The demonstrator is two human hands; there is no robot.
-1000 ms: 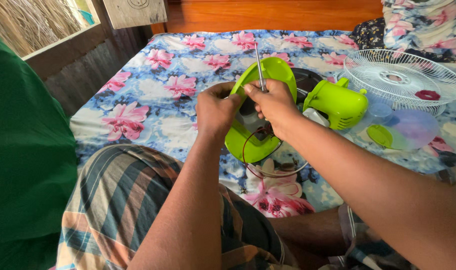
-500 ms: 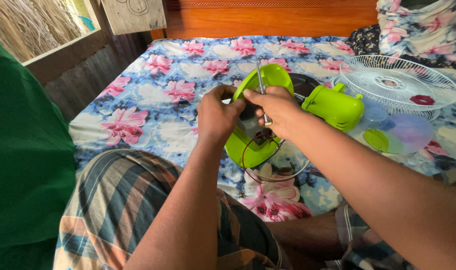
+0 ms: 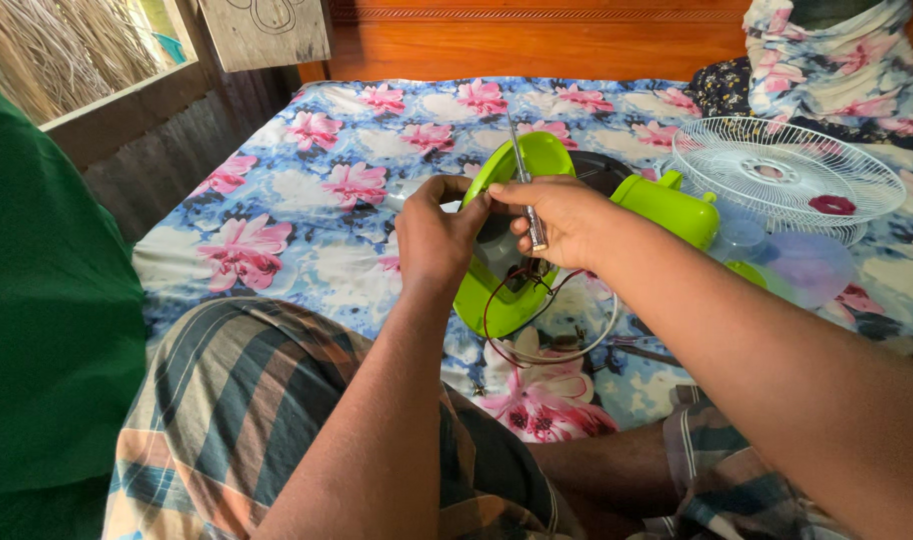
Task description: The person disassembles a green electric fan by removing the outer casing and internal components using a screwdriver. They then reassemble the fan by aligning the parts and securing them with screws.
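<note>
"What's spread out on the floral bedsheet [image 3: 307,215]?"

"A fan in pieces. The white wire fan guard [image 3: 787,175] lies flat at the far right, well clear of the work, and the clear blades [image 3: 807,265] rest just in front of it, probably set aside so they don't get in the way. The lime-green motor housing [image 3: 667,208] sits between them and the hands."

"And what is the person actually holding?"

"The green fan base [image 3: 502,285], tipped up on the sheet just ahead of the knees in the checked cloth [image 3: 237,400], open side turned toward the person. I'd say it's tilted like that so the inside can be seen and reached. The left hand [image 3: 435,235] is curled over its upper edge, steadying it."

"The right one?"

"The right hand [image 3: 562,220] is clenched around a thin screwdriver [image 3: 525,175], the shaft sticking up past the fingers and the working end aimed down into the base. Red and black wires [image 3: 522,290] spill from that opening, and a white cord [image 3: 577,350] loops on the sheet just below."
</note>
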